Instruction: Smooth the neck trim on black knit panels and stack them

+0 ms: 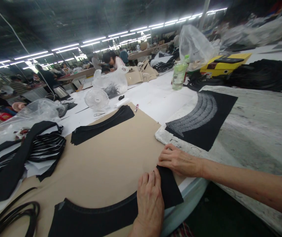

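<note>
A black curved fabric piece (96,219) lies along the near edge of the tan sheet, with a folded-looking band along its inner curve. My left hand (151,200) rests over its right part, fingers bent and together, gripping the curved edge; the thumb is hidden. Close beside it, my right hand (178,161) has its fingers curled at the top edge of the same piece, the fingertips partly hidden. Farther back on the tan sheet is a stack of similar black curved pieces (103,123). To the right lies a black panel (212,125) carrying grey, curved layered strips.
Black cords (29,214) and a pile of black strips (39,148) occupy the left. Behind are a small white fan (96,98), a green-tinted bottle (179,77) and a yellow box (222,67). A worn pale board (259,131) covers the right. People work in the background.
</note>
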`<state>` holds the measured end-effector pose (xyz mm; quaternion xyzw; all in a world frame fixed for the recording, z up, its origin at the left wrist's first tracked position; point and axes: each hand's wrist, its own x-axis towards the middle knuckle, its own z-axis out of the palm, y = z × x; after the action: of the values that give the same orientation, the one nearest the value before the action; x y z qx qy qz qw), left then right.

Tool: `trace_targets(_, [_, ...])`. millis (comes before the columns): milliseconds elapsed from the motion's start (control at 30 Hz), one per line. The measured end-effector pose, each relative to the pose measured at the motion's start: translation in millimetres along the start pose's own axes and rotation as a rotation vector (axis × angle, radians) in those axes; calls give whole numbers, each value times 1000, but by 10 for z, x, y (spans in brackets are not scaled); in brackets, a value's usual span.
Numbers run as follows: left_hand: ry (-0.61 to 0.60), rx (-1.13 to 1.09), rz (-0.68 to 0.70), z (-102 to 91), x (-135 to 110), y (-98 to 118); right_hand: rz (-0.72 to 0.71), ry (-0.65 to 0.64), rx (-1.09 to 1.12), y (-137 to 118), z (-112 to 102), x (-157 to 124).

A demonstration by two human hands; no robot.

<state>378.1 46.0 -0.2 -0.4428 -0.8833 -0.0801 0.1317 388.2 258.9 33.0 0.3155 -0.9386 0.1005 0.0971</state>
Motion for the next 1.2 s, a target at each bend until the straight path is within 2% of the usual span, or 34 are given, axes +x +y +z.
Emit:
trace_targets(100, [36,25,2,8,-3,6,37,-11,-6,-21,-20,-42])
trace_targets(300, [63,54,15,2,-3,12,234,14,-20,-77,-28,-106])
trace_targets(667, [108,45,12,22,9,21,268,20,-47,-364,33,-116])
trace_targets(967, [80,52,9,2,11,21,321,45,-121,-342,120,-160])
trace_targets(1133, [93,50,7,21,6,23,422,91,-153,-352,92,-169])
trace_targets(1200, [104,32,4,11,2,18,421,93,-121,-393,84,-159])
